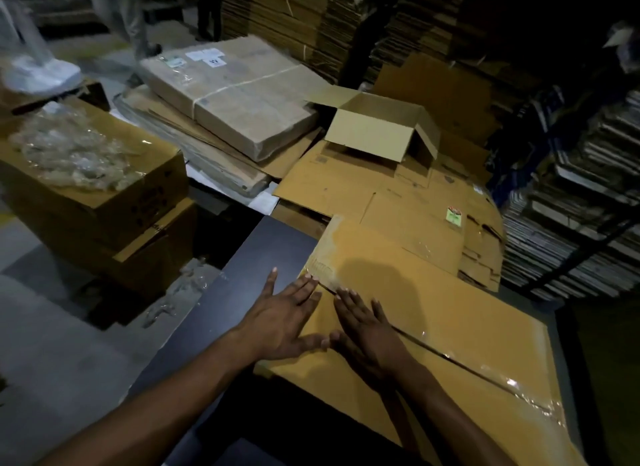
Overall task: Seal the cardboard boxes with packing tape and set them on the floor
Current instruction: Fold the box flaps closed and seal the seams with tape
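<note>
Two hands, left hand point(287, 313) and right hand point(367, 330), lay flat with fingers straight on the taped box point(450, 327), which rested on the dark table point(242, 292). Beyond that box, an open carton point(377, 129) showed nothing visible inside.

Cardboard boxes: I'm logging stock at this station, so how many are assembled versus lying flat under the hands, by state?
Open, unsealed box: 1
Closed boxes stacked at left: 2
Flat taped box under the left hand and right hand: 1
Total: 4
</note>
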